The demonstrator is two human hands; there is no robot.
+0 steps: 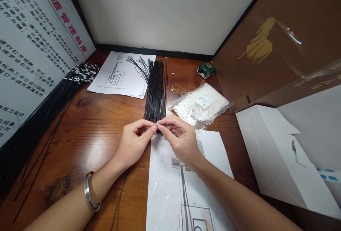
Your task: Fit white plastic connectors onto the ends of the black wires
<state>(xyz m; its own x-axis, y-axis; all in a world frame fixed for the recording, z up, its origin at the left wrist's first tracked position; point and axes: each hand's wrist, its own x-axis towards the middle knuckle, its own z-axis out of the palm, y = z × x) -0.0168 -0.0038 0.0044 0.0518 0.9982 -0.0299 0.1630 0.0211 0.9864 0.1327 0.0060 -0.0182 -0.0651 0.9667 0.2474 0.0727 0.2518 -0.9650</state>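
Observation:
My left hand and my right hand meet fingertip to fingertip over the near end of a bundle of black wires. Between the right thumb and index finger is a tiny white connector, mostly hidden. The left thumb and index finger are pinched together against it. A single black wire trails down from beneath the left hand, and its upper end is hidden by the fingers. Beyond my right hand lies an opened clear bag of small white connectors.
Printed drawing sheets lie at the back left and under my right forearm. A green tape measure sits by the brown box. Wires with white connectors run along the left. A white box stands right.

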